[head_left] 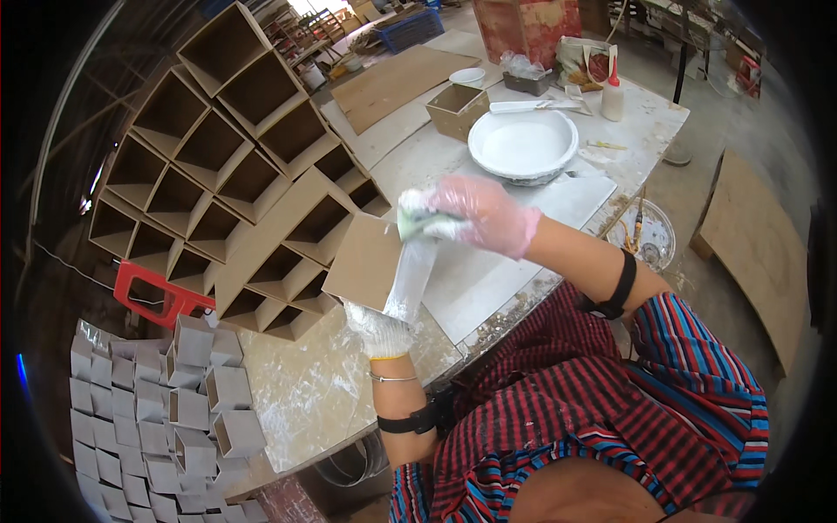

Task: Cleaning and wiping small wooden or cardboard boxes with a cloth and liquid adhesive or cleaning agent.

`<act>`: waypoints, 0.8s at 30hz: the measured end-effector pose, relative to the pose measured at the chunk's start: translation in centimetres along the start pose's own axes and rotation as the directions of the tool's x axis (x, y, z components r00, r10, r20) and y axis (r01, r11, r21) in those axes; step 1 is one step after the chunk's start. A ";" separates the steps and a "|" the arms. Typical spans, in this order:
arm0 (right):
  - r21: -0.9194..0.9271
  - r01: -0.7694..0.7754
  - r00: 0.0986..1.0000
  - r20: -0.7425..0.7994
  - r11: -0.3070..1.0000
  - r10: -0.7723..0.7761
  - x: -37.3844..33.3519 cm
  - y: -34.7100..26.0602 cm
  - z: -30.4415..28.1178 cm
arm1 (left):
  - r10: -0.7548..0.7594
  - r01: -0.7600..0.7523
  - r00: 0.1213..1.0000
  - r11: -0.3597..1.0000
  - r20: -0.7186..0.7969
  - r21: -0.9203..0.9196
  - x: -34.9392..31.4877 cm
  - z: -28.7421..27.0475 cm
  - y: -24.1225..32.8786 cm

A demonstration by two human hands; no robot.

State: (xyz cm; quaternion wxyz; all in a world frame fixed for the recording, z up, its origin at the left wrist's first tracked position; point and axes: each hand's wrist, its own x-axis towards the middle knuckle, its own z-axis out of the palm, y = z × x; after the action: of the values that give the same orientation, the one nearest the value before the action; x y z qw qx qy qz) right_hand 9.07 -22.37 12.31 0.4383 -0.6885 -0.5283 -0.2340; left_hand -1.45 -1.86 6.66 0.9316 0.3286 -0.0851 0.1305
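Note:
My left hand, in a white knitted glove, holds up a small brown fiberboard box. Its fingers are hidden behind the box. One side of the box is coated in wet-looking white. A pink, see-through glove smeared with white covers my right hand, whose fingers are closed around a pale green sponge. The sponge meets the box at the upper end of that white side. Beyond my right hand, a wide round basin of white liquid rests on the table.
Bare brown boxes are stacked at the left, and white-grey coated boxes are piled lower left. Behind the basin lie an open box, a white bowl and a red-tipped bottle. A bucket stands beside the table.

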 end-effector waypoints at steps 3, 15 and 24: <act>0.074 -0.001 0.991 -0.136 0.997 0.011 0.3 0.8 0.5 | 0.004 -0.003 1.000 0.998 0.016 -0.060 0.0 -1.8 -0.4; 0.203 0.121 0.993 -0.010 0.972 -0.121 4.4 0.2 1.2 | 0.239 -0.269 0.942 0.111 0.237 0.957 -0.1 -3.0 -1.1; 0.206 0.213 0.953 0.174 0.955 -0.250 1.7 -1.7 1.4 | 0.159 -0.114 0.986 0.366 0.059 0.924 0.1 -0.6 -0.2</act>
State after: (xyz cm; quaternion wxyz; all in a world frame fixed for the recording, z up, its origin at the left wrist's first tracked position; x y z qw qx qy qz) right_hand 7.81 -20.22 13.54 0.4151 -0.5977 -0.6659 -0.1643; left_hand -1.30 -1.64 6.13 0.5777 0.7806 -0.0060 0.2386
